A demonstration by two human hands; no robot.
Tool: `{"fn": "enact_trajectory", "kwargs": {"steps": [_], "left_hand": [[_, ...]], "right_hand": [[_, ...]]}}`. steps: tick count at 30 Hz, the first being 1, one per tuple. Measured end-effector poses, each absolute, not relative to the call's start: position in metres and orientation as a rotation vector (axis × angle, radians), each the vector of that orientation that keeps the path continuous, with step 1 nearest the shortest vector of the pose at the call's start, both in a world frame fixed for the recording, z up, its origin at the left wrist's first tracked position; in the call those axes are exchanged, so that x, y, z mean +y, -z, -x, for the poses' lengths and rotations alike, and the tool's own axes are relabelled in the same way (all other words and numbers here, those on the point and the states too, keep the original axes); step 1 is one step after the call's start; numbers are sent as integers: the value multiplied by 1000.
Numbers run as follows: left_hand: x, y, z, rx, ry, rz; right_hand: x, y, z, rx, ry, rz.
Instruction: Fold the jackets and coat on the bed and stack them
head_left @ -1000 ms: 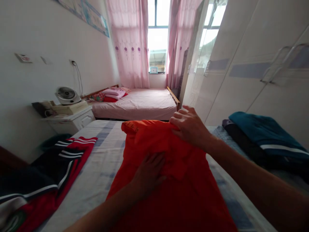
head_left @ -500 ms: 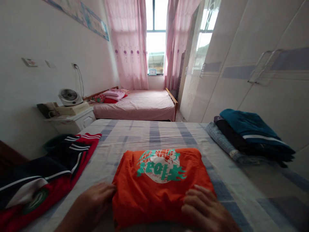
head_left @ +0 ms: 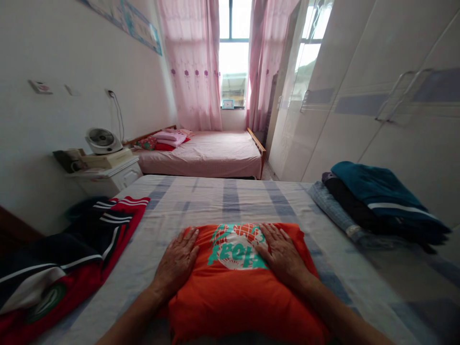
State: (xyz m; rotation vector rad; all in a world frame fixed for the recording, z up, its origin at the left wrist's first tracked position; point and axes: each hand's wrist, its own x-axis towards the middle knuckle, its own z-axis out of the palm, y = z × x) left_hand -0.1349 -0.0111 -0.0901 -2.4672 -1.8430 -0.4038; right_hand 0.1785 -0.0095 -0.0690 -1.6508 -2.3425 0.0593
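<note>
a folded orange cloth garment with a teal and white globe print (head_left: 237,282) lies at the lower centre of the frame on a bed covered by a pale sheet with blue-grey checks (head_left: 230,196). the left hand (head_left: 177,262) rests flat, palm down, on the garment's left edge, fingers extended and slightly spread; its outer fingers reach onto the sheet, and it grips nothing. the right hand (head_left: 282,256) lies flat, palm down, on the garment's upper right part, just beside the print, fingers extended and close together; it likewise grips nothing. both forearms enter from the bottom edge of the frame. at the lower left, a loose heap of red, black and white striped sportswear (head_left: 68,258) lies on the bed, apart from the orange garment. at the right of the frame, a stack of folded clothes topped by a teal garment with a white stripe (head_left: 377,199) sits on the bed's edge, beside a tall white wardrobe with metal handles (head_left: 381,96). at the centre left, a small white round fan (head_left: 101,140) stands on a white bedside cabinet (head_left: 108,178). beyond, at the upper centre, a second bed with pink bedding (head_left: 208,153) stands below a bright window framed by sheer pink curtains (head_left: 194,62).
</note>
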Motion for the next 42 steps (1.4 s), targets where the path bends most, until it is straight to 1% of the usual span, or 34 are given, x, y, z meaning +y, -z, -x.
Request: {"fn": "enact_trajectory", "kwargs": {"steps": [3, 6, 9, 12, 13, 14, 17, 18, 20, 23, 26, 28, 30, 34, 36, 39, 42], "left_hand": [[-10, 99, 147, -1914, 538, 2471], [-15, 81, 144, -2074, 811, 2486], [-28, 57, 145, -2444, 1109, 2362], [-48, 42, 156, -2787, 1210, 2221], [-54, 39, 160, -2872, 1211, 2205], [-59, 38, 164, -2949, 1209, 2195], [-67, 38, 168, -3106, 1257, 2183], [-68, 38, 167, -3119, 1286, 2206], [-67, 40, 162, -3113, 1378, 2327], [-65, 41, 151, -3086, 1510, 2663], [-67, 37, 140, -2999, 1532, 2898], [-69, 34, 135, -2876, 1562, 3007], [-71, 31, 132, -2813, 1585, 3055], [-73, 28, 129, -2963, 1604, 2920], [-74, 27, 129, -3101, 1667, 2732], [-75, 25, 129, -3329, 1747, 2205], [-69, 26, 130, -3399, 1872, 1892]], "right_hand": [[-8, 81, -182, -2293, -48, 1672], [-11, 74, -181, -2283, -71, 1632], [-15, 63, -192, -2220, -50, 1555], [-19, 56, -224, -1897, 37, 1699], [-21, 56, -236, -1751, -21, 1787], [-23, 56, -248, -1611, -153, 1869], [-32, 58, -272, -1202, -763, 1927], [-36, 57, -275, -1074, -954, 1870], [-44, 51, -273, -871, -1227, 1705], [-57, 34, -259, -760, -1525, 1460], [-67, 13, -241, -770, -1765, 1289], [-72, 3, -230, -764, -1852, 1238], [-75, -1, -221, -776, -1870, 1218], [-80, 10, -217, -865, -1772, 1177], [-84, 18, -220, -870, -1744, 1154], [-91, 26, -221, -838, -1839, 1130], [-98, 29, -219, -841, -1903, 1131]]}}
